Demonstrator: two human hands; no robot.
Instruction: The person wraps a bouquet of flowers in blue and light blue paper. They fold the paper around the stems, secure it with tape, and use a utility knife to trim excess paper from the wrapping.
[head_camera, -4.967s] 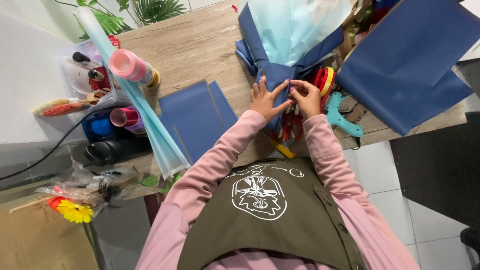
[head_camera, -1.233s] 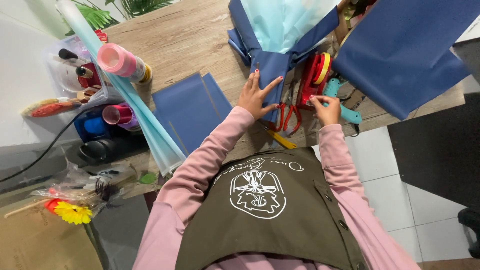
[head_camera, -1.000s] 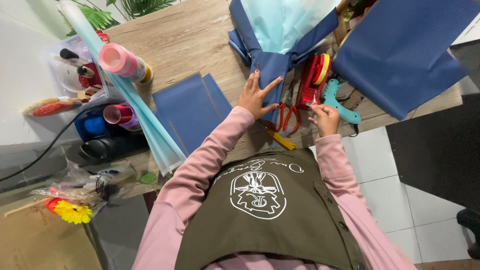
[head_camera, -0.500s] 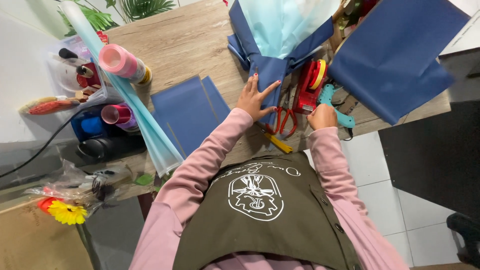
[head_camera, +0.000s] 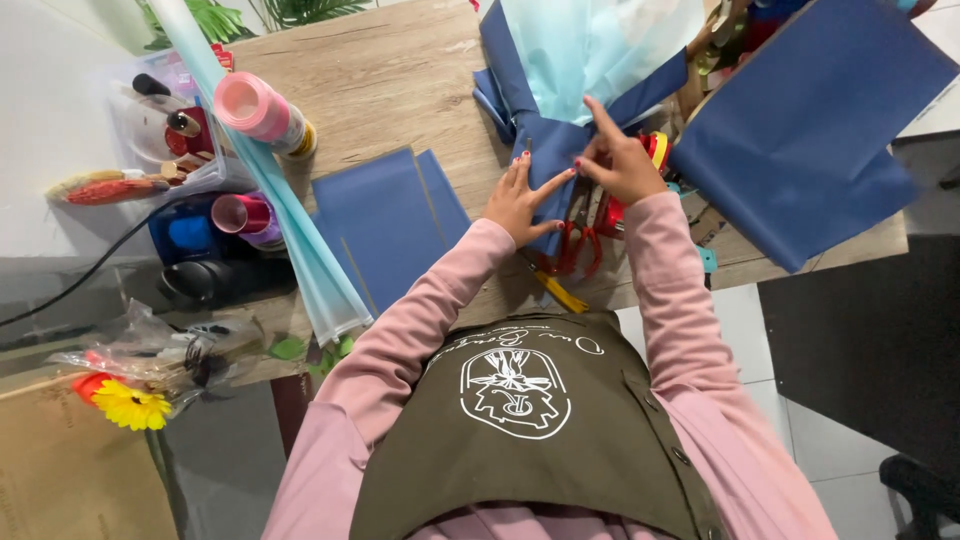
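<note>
A bouquet wrap of dark blue paper (head_camera: 545, 140) with pale blue tissue (head_camera: 590, 50) inside lies on the wooden table (head_camera: 390, 80). My left hand (head_camera: 515, 198) lies flat on the wrap's narrow lower end, fingers spread. My right hand (head_camera: 620, 160) pinches the same spot from the right, index finger raised; whether it holds anything small I cannot tell. Red-handled scissors (head_camera: 572, 248) lie just below both hands.
Loose dark blue sheets (head_camera: 385, 225) lie at the left, a large one (head_camera: 810, 130) at the right. A pale blue paper roll (head_camera: 300, 250), pink ribbon spool (head_camera: 252, 103), clear box of tools (head_camera: 160, 120), red-yellow roll (head_camera: 657, 148), teal dispenser (head_camera: 706, 260) and yellow flower (head_camera: 130, 405) surround them.
My right hand has come back from the teal dispenser at the table edge up to the wrap's neck, beside my left hand. The left hand has stayed pressed on the wrap.
</note>
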